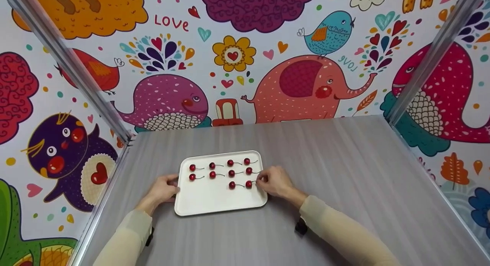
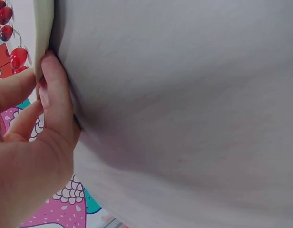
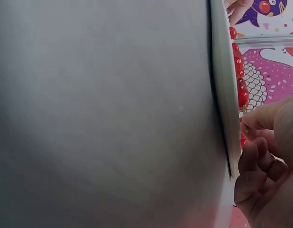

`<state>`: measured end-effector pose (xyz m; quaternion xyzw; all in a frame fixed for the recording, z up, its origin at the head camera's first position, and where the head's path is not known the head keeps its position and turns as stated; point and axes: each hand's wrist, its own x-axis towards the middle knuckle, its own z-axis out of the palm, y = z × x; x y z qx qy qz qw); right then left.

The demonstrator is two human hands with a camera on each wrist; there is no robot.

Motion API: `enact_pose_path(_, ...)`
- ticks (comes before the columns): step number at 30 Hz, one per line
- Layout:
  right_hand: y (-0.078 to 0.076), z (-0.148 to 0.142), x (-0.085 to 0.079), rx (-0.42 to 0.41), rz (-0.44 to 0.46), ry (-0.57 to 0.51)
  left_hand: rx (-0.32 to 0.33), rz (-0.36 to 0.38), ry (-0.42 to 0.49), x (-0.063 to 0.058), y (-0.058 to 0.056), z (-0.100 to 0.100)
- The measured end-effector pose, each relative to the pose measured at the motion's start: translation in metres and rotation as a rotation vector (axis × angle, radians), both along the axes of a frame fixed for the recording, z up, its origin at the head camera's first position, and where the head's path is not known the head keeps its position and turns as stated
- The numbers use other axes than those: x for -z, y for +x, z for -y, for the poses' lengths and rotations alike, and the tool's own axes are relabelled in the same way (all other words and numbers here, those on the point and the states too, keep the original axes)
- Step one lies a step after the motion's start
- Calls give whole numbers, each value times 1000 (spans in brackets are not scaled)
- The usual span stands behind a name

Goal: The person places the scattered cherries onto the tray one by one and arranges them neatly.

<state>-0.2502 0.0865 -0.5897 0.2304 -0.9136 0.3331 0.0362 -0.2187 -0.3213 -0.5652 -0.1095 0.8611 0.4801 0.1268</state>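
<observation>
A white rectangular tray [image 1: 206, 200] lies on the table with several red cherries on it, their stems pointing right. At the tray's left edge my left hand [image 1: 162, 189] grips the rim between thumb and fingers; the left wrist view shows fingertips [image 2: 50, 64] against the rim's outer side. Over the right edge, my right hand [image 1: 276, 181] pinches the stem of the front-right cherry [image 1: 249, 184] between thumb and forefinger. That cherry sits on the tray surface beside another cherry [image 1: 232, 185]. In the right wrist view, the other fingers are curled beside the tray edge.
The cherries stand in two longer rows at the back and a short front row at the right. Grey wood-grain table [image 1: 325, 151] surrounds the tray. Printed walls [image 1: 237, 78] and metal posts [image 1: 428, 63] stand behind and at the sides.
</observation>
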Motion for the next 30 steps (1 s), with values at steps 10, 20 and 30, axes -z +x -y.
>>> enact_pose_path(10,-1,-4,4,-17,-14,15,-10,1,30,0,1,1)
enact_pose_path(20,1,-26,-2,-27,-40,-48,-7,-16,20,4,-5,-2)
enact_pose_path(30,7,-112,-17,55,-123,-43,11,-315,-345,3,5,17)
